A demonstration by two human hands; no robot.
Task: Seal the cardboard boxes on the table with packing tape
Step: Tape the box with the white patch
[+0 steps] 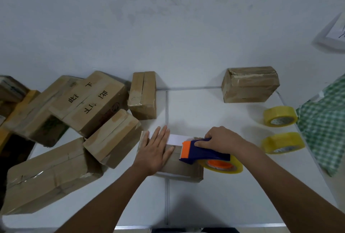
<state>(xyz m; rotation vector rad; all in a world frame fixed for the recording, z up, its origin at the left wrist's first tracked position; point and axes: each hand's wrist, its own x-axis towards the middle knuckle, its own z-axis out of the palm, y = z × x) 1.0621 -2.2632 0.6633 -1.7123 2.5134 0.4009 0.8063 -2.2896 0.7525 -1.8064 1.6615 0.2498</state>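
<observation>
— Near the front middle of the bench (pixel 233 195), see the small cardboard box (pixel 179 169)? That's the one being sealed now.

— I see it. The left hand (pixel 155 150) lies flat on its top, fingers straight, pressing and holding nothing. The right hand (pixel 222 139) has its grip wrapped around the blue handle of the tape dispenser (pixel 203 153), whose orange blade end rests on the box's top.

— How would you say the box handles?

— Light, I'd guess, and stiff enough on its faces, though the corners look worn and soft. It could slide on that smooth white surface (hence the flat palm, I suppose). Pressing down on top, clear of the seam, seems the sensible hold.

— Which way does it run?

— Its long axis goes left to right across the person's front, tilted a little. The dispenser points leftward along it, yellowish roll trailing at the right, so I'd judge the tape goes lengthwise.

— And the rest?

— A heap of boxes (pixel 78 113) crowds the left side, one box (pixel 142 95) stands near the middle, another box (pixel 250 84) sits far right by the wall. Two spare tape rolls (pixel 281 129) wait at the right edge, beside a green checked cloth (pixel 324 130).
</observation>
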